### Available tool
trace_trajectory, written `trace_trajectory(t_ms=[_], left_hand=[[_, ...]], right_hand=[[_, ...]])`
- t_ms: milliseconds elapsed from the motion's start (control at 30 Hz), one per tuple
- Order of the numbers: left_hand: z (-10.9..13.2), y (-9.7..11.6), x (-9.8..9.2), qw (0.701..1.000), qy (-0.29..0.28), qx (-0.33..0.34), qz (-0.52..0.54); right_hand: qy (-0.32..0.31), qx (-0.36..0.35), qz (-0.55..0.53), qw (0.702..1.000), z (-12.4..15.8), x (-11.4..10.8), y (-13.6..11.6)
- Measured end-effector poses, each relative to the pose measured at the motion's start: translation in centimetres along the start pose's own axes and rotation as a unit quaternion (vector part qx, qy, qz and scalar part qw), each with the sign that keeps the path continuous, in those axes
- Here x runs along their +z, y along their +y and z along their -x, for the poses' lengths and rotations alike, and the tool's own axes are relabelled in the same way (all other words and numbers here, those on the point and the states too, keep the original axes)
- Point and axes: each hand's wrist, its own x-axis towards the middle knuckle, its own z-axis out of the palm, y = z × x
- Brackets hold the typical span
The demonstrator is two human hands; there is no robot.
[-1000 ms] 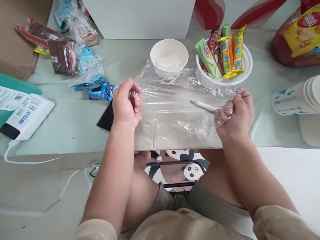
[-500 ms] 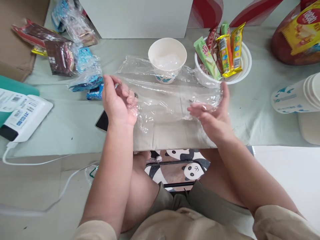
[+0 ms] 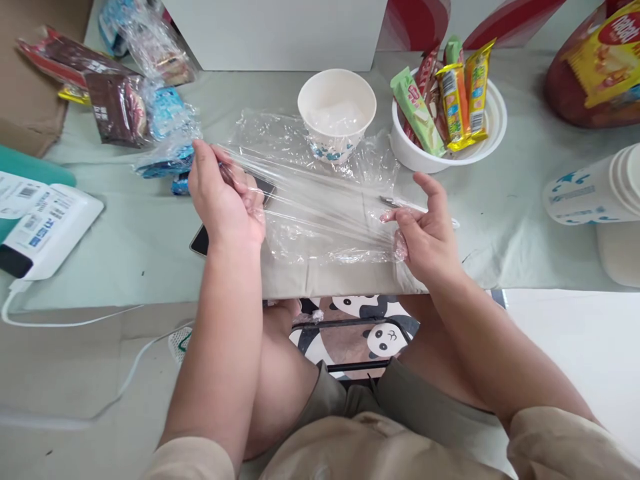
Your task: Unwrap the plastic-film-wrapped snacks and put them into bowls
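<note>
A sheet of clear plastic film (image 3: 325,200) is stretched between my two hands above the table. My left hand (image 3: 223,200) is closed on its left end, with the fingers curled in. At the other end, my right hand (image 3: 430,237) grips bunched film in its lower fingers, while its index finger and thumb stand apart. A white paper cup (image 3: 336,100) with a blue leaf pattern stands upright just behind the stretched part, with crumpled film about its base. Beside my right hand lies a pen (image 3: 393,201), and a dark phone (image 3: 200,242) is partly hidden behind my left wrist.
Wrapped snacks (image 3: 117,110) are heaped at the left, near a white device with a cable (image 3: 63,230). At the back right, a white bowl (image 3: 417,158) holds several snack bars. Stacked paper cups (image 3: 575,197) lie at the right, below a large snack-filled container (image 3: 565,87).
The film has been drawn tight into a narrower, slanting band. My left hand has moved slightly left, and my right hand has shifted lower and closed on the film, uncovering the pen.
</note>
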Motion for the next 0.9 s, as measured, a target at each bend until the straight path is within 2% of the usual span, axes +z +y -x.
trace_trajectory(t_ms=[200, 433, 567, 900], left_hand=[[0.1, 0.3, 0.1, 1.000, 0.010, 0.001, 0.010], [0.0, 0.7, 0.0, 0.999, 0.015, 0.021, -0.037], [0.2, 0.6, 0.1, 0.998, 0.000, 0.054, -0.029], [0.1, 0.4, 0.3, 0.995, 0.023, 0.095, -0.026]], right_hand=[[-0.117, 0.077, -0.063, 0.988, 0.0, -0.4, -0.7], [-0.201, 0.145, -0.119, 0.961, 0.2, -0.4, -1.3], [-0.187, 0.139, -0.107, 0.967, 0.6, -0.1, -1.3], [-0.136, 0.120, -0.049, 0.982, 0.6, -0.2, -1.6]])
